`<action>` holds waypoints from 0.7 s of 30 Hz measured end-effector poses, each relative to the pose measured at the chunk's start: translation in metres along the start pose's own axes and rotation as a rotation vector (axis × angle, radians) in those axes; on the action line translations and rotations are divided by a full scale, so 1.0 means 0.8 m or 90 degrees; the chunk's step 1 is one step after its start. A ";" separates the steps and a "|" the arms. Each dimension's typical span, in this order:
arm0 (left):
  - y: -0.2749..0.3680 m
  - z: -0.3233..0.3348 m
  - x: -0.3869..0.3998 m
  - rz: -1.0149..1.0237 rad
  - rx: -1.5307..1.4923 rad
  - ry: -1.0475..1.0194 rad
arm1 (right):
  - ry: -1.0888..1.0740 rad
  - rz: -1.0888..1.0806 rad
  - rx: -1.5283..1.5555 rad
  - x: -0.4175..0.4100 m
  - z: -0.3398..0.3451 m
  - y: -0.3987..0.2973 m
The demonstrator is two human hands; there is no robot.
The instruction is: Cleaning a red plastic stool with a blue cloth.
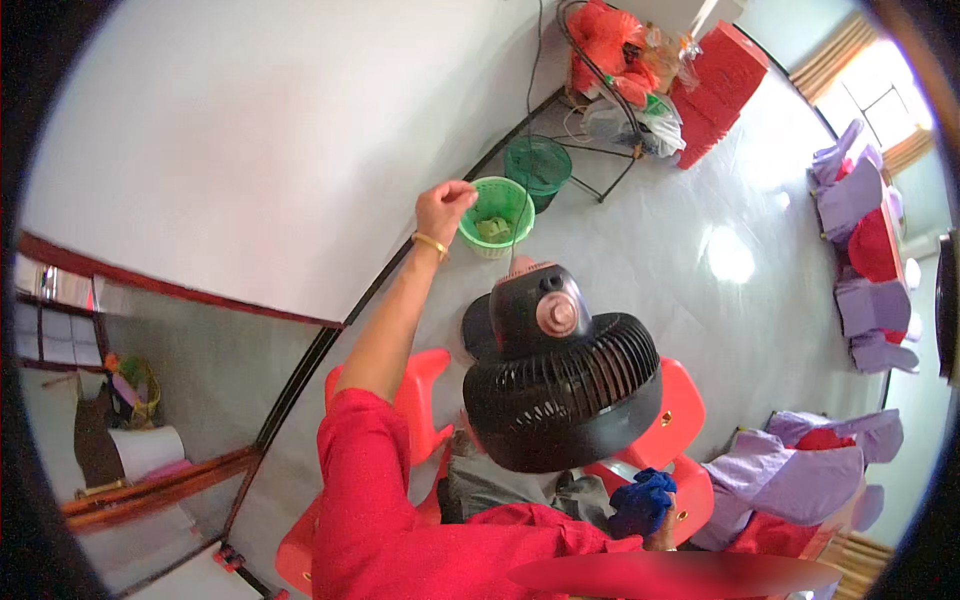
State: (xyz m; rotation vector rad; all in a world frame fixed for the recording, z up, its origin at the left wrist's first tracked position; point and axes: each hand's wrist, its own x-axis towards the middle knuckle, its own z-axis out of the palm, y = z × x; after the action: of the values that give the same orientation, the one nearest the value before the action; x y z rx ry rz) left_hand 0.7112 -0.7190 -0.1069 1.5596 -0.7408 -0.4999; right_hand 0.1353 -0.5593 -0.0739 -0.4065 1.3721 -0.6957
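My left hand (445, 213), with a bangle at the wrist, reaches out near the wall. Its fingers are curled with the fingertips together, beside the rim of a light green plastic basket (475, 244); whether something small is between them cannot be told. In my right hand (661, 531), low in the view, is a bunched blue cloth (640, 504). A black electric fan (562, 397) with a pinkish knob stands between my arms, and its dark cord (533, 75) runs up past the baskets.
Red plastic chairs (680, 409) stand around the fan. Behind the light basket is a dark green bin (538, 161), next to a metal-framed stand (622, 180) with plastic bags (637, 124). Red stacked items (720, 94) lie beyond. Purple-covered chairs (851, 199) line the right side. A doorway opens at left.
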 end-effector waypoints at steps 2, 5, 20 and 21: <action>-0.021 0.027 0.052 0.012 0.060 -0.011 | -0.007 -0.084 -0.048 0.035 -0.044 0.031; -0.095 0.029 0.118 0.035 0.265 -0.007 | -0.020 -0.122 -0.025 0.038 -0.050 0.057; -0.103 0.056 0.148 -0.107 0.115 -0.069 | 0.024 -0.079 0.252 -0.018 -0.026 0.095; -0.097 0.056 0.147 -0.093 0.127 -0.051 | -0.004 -0.117 0.204 -0.015 -0.029 0.097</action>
State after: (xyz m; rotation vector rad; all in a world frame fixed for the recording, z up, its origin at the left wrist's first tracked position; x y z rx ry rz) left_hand 0.7745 -0.8328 -0.1764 1.7975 -0.7592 -0.6146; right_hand 0.1284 -0.4907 -0.1187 -0.2794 1.2007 -1.0474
